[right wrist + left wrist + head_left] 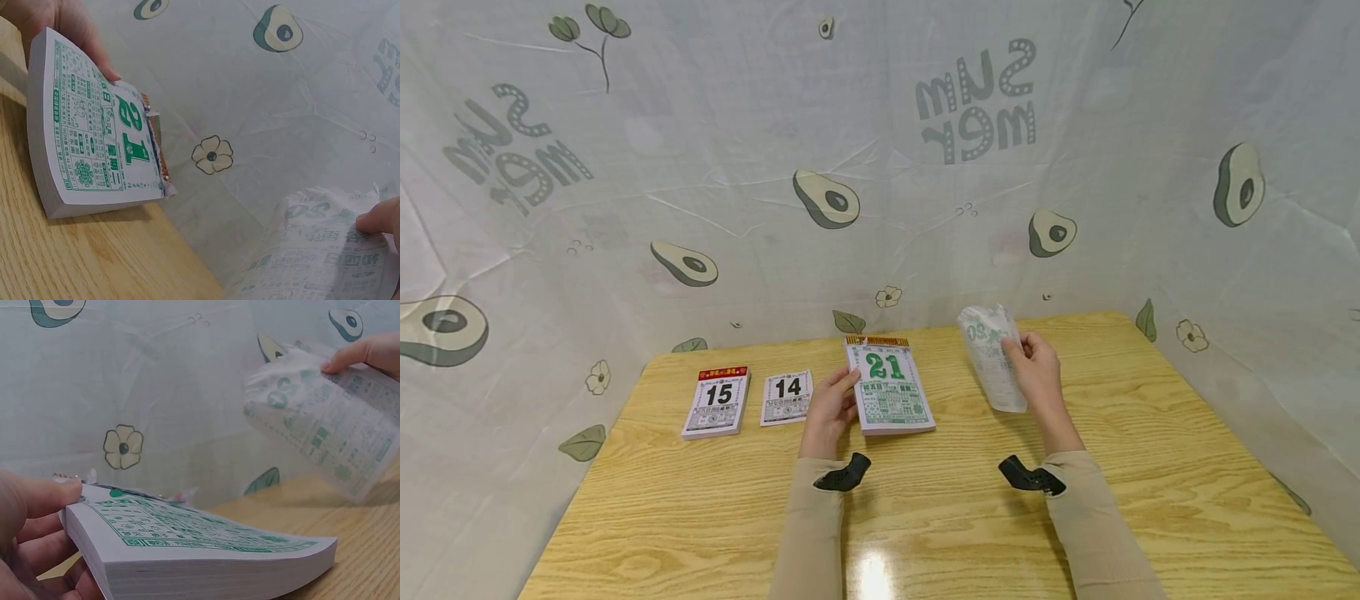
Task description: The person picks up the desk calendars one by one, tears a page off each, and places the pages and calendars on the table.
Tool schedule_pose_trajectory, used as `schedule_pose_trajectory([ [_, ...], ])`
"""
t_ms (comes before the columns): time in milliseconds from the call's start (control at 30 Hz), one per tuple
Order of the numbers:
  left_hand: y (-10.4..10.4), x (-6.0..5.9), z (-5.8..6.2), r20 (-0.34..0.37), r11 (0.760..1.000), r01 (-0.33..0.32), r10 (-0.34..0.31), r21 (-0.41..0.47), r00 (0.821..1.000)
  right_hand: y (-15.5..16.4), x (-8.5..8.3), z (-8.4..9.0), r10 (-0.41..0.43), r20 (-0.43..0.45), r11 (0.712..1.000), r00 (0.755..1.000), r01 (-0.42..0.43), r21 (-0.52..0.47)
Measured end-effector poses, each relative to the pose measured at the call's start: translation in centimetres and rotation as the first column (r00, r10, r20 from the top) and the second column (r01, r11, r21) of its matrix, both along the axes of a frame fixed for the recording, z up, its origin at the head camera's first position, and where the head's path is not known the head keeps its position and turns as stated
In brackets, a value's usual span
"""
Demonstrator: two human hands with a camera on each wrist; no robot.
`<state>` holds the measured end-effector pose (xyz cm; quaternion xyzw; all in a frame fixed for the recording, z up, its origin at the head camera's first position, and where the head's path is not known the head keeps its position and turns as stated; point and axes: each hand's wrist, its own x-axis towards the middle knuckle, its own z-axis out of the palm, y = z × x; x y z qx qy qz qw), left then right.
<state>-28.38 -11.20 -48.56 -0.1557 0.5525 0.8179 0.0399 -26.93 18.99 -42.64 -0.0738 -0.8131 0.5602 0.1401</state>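
Observation:
A thick tear-off calendar (895, 392) shows a green 21 on its top page. My left hand (831, 408) grips it by its left edge, thumb on top and fingers curled beneath, as the left wrist view shows. To the right, my right hand (1037, 375) pinches a loose calendar page (996, 362) above the table. That thin sheet is curved, and a green 20 shows through it reversed in the head view. In the right wrist view, the thumb presses on the page (312, 250). The page and the calendar are apart.
A smaller calendar block (718, 404) with a red header and a black 15 lies at the left of the wooden table (940, 517). Beside it lies a loose page (787, 398) with a black 14. A patterned cloth (760, 250) hangs behind the table.

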Motion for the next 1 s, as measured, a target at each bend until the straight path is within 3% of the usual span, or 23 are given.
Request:
schedule_pose_trajectory([
  [533, 0.01, -0.05, -0.14, 0.016, 0.999, -0.023, 0.023, -0.04, 1.0, -0.01, 0.12, -0.26, 0.003, -0.005, 0.988, 1.0, -0.002, 0.151],
  [1000, -0.39, 0.28, 0.36, 0.02, 0.995, 0.01, -0.008, -0.1, 1.0, 0.32, 0.15, -0.53, -0.003, -0.036, 0.977, 0.999, 0.01, 0.215],
])
